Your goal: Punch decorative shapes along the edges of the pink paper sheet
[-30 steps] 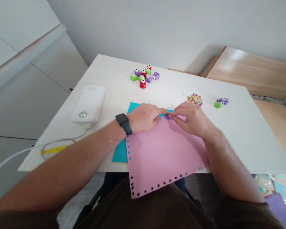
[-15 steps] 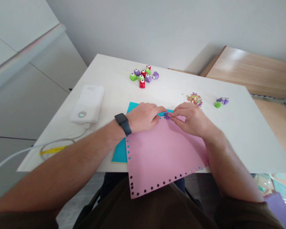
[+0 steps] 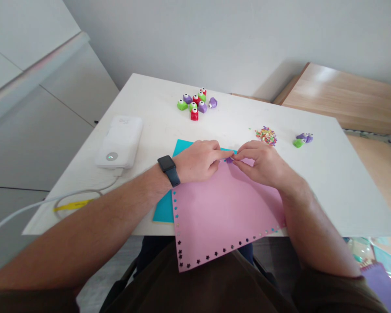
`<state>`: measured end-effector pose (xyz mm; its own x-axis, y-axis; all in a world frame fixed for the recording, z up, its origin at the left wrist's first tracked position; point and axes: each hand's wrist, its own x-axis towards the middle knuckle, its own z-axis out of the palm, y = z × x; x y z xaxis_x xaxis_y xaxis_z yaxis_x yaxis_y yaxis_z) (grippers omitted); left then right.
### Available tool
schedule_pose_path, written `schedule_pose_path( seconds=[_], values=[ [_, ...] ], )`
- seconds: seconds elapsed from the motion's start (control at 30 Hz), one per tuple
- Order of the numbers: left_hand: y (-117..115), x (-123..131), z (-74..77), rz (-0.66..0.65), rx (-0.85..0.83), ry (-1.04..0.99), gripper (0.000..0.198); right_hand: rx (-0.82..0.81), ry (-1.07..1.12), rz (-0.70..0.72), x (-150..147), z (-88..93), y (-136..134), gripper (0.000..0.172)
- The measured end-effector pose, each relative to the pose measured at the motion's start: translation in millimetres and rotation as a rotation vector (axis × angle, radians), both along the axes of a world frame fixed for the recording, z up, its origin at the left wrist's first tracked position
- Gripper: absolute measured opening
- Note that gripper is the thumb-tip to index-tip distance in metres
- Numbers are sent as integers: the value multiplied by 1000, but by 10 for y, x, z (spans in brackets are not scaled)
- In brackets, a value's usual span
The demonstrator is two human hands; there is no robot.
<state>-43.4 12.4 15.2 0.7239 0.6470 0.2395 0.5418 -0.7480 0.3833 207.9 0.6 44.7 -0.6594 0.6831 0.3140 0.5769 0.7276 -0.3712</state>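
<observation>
A sheet of pink paper has star-shaped holes along its left, bottom and top edges. At its far edge, my right hand pinches a small purple craft punch, mostly hidden by fingers. My left hand, with a dark watch on the wrist, holds the paper's top edge near the upper left. Its index finger stretches over to the punch and touches it. Under the pink sheet lies a turquoise sheet.
Several red, green and purple punches cluster at the back. Colourful paper bits are piled beyond my right hand, with more punches further right. A white power bank with a cable lies left on the white table.
My left index finger has moved right onto the purple punch, now covering more of it. My right hand and the pink paper are nearly where they were.
</observation>
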Motion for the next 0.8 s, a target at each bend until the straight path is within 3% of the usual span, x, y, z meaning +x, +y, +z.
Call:
schedule_pose_path(
  seconds=[0.8],
  values=[
    [-16,20,-10,-22,11,-7,49,-62,-22,-1,-6,-7,14,16]
  ],
)
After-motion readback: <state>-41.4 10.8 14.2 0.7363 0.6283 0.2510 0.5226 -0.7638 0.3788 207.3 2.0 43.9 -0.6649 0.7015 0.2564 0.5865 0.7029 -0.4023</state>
